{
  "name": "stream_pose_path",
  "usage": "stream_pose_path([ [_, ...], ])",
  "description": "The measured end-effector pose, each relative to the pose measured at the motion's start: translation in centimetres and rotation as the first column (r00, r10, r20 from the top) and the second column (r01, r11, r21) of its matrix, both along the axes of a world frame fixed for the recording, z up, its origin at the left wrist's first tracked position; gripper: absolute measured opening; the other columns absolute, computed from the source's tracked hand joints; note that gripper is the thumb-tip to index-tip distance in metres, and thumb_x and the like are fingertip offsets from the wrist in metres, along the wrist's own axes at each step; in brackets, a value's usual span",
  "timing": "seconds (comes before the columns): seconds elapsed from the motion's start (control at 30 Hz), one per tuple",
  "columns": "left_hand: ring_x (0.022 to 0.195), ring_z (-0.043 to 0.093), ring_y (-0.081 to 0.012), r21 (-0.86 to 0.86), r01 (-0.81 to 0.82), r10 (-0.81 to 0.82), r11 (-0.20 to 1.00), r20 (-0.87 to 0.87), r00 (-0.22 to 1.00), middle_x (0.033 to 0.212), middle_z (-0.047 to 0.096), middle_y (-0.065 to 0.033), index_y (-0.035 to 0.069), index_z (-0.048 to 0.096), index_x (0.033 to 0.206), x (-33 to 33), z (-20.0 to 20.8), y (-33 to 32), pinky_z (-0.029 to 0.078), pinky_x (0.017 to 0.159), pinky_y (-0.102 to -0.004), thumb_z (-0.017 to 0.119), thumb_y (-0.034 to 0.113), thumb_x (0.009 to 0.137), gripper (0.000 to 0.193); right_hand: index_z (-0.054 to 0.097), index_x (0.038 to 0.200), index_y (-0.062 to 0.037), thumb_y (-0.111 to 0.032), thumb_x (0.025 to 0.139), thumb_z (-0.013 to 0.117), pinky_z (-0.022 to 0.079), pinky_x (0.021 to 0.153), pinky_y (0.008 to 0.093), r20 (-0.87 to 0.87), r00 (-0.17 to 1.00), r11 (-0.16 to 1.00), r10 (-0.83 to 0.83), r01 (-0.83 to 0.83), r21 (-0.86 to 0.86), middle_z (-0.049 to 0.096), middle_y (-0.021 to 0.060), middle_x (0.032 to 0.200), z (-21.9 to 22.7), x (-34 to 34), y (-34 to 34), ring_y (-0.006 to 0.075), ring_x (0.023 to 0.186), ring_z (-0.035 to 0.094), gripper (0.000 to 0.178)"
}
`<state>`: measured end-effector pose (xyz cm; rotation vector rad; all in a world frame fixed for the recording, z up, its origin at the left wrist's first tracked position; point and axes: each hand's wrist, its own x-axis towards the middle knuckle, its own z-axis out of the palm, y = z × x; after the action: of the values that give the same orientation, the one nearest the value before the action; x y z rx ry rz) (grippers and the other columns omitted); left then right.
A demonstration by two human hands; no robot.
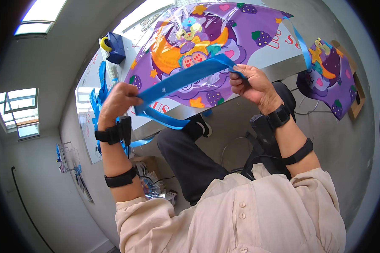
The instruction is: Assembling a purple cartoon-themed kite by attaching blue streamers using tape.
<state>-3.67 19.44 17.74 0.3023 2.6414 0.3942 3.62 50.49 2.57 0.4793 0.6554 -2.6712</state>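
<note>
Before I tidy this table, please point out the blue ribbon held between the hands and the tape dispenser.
Blue ribbon (181,79), head view: middle of its stretched strip.
Tape dispenser (116,47), head view: its dark blue body.

Hands: two of mine, left hand (120,99) and right hand (254,84)
Blue band (185,77) in my grip: one
Purple printed sheets: two, a far sheet (236,50) on the table (278,69) and a right sheet (333,80)
Black straps (120,178) on my forearms: four, two each
Black boxes (264,128) at my wrists: two, one each
Tape dispenser (115,47), far left: one
Yellow roll (105,44) on it: one
Buttons (242,216) showing on my shirt (283,211), near: three
</note>
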Motion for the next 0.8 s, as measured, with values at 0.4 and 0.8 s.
stream_pose_path([
  [0.4, 0.053, 0.051, -0.0061, 0.674, -0.161, 0.300, 0.721, -0.094, 0.949, 0.063, 0.057, -0.0016, -0.002, 0.061, 0.082, 3.5, -10.9, 9.4, 0.041, 0.047, -0.0199, 0.059, 0.026, 0.089, 0.029, 0.058, 0.094, -0.0024, -0.022, 0.089, 0.058, 0.046, 0.048, 0.0275, 0.238, 0.971, 0.985, -0.015, -0.027, 0.170, 0.060, 0.0067, 0.075, -1.0, -0.3, -5.4, 0.0164, 0.059, 0.056, 0.020],
  [0.8, 0.050, 0.044, -0.0114, 0.692, -0.223, 0.455, 0.687, -0.170, 0.874, 0.054, 0.051, -0.0049, -0.004, 0.054, 0.065, 5.2, -16.9, 11.9, 0.038, 0.048, -0.0300, 0.062, 0.001, 0.064, 0.009, 0.062, 0.068, -0.0036, -0.022, 0.085, 0.062, 0.042, 0.043, 0.0255, 0.005, 0.973, 0.714, 0.232, -0.174, 0.679, 0.059, 0.0033, 0.061, -2.6, -0.5, -6.3, 0.0102, 0.049, 0.054, 0.025],
])
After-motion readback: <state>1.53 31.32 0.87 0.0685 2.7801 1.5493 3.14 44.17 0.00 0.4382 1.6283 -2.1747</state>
